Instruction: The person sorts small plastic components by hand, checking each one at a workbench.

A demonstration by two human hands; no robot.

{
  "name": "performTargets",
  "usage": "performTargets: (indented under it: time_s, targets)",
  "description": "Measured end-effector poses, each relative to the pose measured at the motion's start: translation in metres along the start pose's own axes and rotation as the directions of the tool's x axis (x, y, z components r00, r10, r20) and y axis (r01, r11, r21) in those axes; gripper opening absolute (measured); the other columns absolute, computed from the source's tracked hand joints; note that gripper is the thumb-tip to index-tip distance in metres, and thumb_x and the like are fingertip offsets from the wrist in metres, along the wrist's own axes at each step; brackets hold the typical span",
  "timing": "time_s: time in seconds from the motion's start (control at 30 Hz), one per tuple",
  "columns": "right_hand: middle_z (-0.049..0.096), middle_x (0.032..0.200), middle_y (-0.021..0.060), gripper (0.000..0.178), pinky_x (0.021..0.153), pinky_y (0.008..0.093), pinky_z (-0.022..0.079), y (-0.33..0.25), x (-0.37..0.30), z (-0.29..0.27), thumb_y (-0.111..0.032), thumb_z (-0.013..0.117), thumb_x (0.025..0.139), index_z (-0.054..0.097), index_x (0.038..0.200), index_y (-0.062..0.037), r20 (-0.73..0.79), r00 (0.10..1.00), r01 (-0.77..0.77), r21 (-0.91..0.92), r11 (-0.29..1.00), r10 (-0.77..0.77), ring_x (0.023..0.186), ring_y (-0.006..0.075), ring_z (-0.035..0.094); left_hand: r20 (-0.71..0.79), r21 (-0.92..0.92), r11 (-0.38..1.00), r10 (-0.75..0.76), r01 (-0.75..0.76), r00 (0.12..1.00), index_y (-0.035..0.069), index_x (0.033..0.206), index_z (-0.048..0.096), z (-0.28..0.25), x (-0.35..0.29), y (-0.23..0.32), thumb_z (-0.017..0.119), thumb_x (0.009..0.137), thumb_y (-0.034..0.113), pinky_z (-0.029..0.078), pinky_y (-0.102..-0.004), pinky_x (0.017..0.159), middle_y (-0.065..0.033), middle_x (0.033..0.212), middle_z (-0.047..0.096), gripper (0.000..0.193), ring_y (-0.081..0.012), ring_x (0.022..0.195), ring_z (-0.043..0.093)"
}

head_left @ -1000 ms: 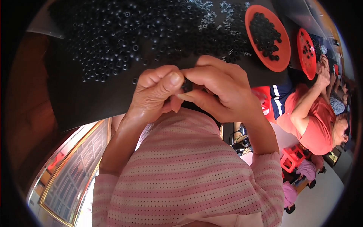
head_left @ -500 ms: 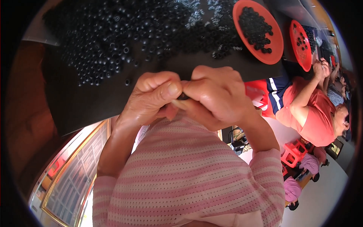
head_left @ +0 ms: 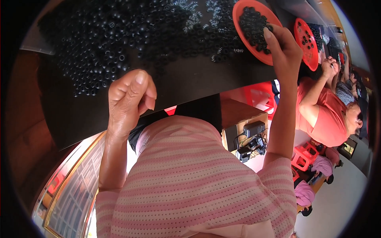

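Note:
My right hand is over an orange-red plate at the upper right. Its thumb and forefinger pinch a small black ring-shaped piece. Many similar black pieces lie in that plate. Near the table's front edge, my left hand is raised with its fingers curled and the thumb laid over them. Whatever may be inside those fingers is hidden. Beyond the left hand spreads a large heap of small black rings on the dark table.
Small shiny clear or silvery bits lie among the rings. A second red plate holds a few black pieces. At the right sits a co-worker in a coral shirt. Below the table are a cardboard box and black adapters with cables.
My hands were together around a small dark piece before my chest. The right has moved up and right to the plate with a black ring-shaped piece; the left has drawn away leftward.

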State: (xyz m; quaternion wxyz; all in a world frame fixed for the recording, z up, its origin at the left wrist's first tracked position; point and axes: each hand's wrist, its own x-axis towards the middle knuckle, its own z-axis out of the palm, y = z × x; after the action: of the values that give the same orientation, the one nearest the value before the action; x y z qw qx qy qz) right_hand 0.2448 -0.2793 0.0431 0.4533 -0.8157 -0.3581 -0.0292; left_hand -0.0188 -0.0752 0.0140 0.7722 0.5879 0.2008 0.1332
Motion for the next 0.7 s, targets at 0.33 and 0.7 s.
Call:
performTargets:
  time_s: [0.33, 0.7]
  targets:
    - [0.062, 0.086, 0.0111, 0.015, 0.056, 0.0195, 0.042, -0.088, -0.033, -0.013, -0.004, 0.056, 0.09, 0.064, 0.1, 0.0023, -0.069, 0.924, 0.365, -0.128, 0.922, -0.375, 0.061, 0.011, 0.055, -0.073, 0.148, 0.989, 0.03, -0.019, 0.997, 0.006, 0.066, 0.057, -0.003, -0.008, -0.01, 0.053, 0.097, 0.036, 0.029, -0.0198, 0.044, 0.0013, 0.054, 0.049, 0.044, -0.0024, 0.047, 0.04]
    - [0.053, 0.071, 0.0073, 0.015, 0.054, 0.0315, 0.043, -0.223, -0.022, -0.017, -0.008, 0.067, 0.067, 0.055, 0.074, -0.0009, 0.741, 0.671, 0.252, -0.188, 0.949, -0.031, 0.064, 0.0217, 0.055, -0.037, 0.181, 0.983, 0.032, -0.025, 0.999, 0.004, 0.066, 0.058, -0.002, -0.006, -0.006, 0.054, 0.097, 0.032, 0.035, -0.0221, 0.047, 0.0001, 0.057, 0.052, 0.042, -0.0049, 0.052, 0.047]
